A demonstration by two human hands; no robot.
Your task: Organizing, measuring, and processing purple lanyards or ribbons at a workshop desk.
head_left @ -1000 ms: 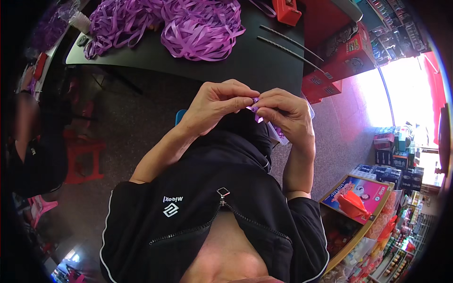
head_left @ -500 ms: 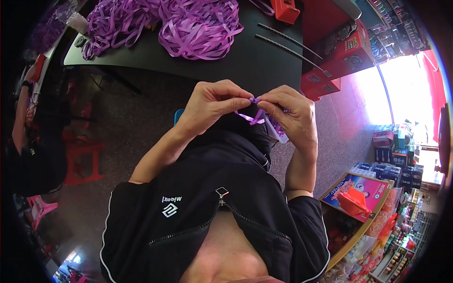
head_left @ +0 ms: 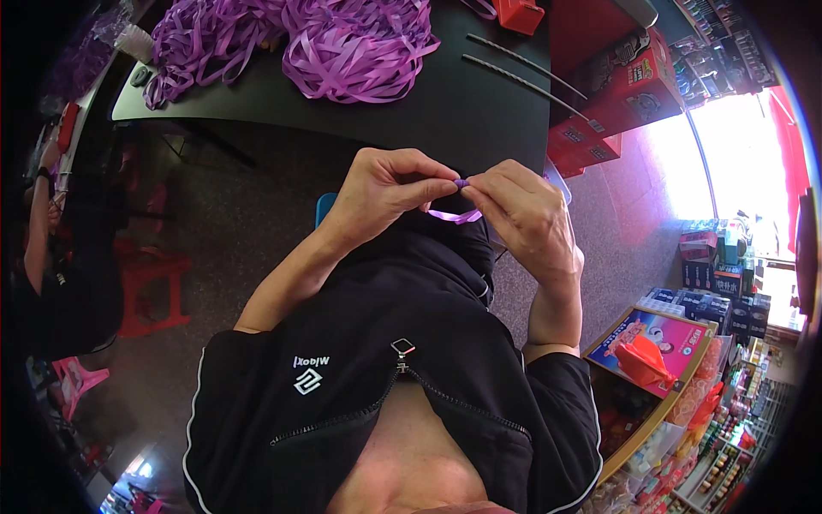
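Observation:
Both hands meet in front of my torso, near the close edge of the black table [head_left: 479,111]. My left hand [head_left: 385,184] is closed, with thumb and forefinger pinching a thin purple ribbon [head_left: 455,216]. My right hand [head_left: 533,214] pinches the same ribbon from the other side, its fingertips close to the left ones. A small dark purple knot or fold shows between the fingertips. Below them hangs a lighter loop of the ribbon, partly hidden by the right hand. A large heap of loose purple ribbon [head_left: 355,56] lies on the table beyond my left hand.
Two twisted metal rods [head_left: 524,75] jut past the table's right edge, near a red container [head_left: 519,15]. Red boxes [head_left: 616,90] stand to the right. Someone's arm [head_left: 36,223] and a red stool [head_left: 154,287] are at left. A display cabinet [head_left: 651,351] stands at lower right.
My right hand has turned and its fingers are drawn closer over the knot. The hanging loop is less visible, and the purple bunch below that hand is now out of sight.

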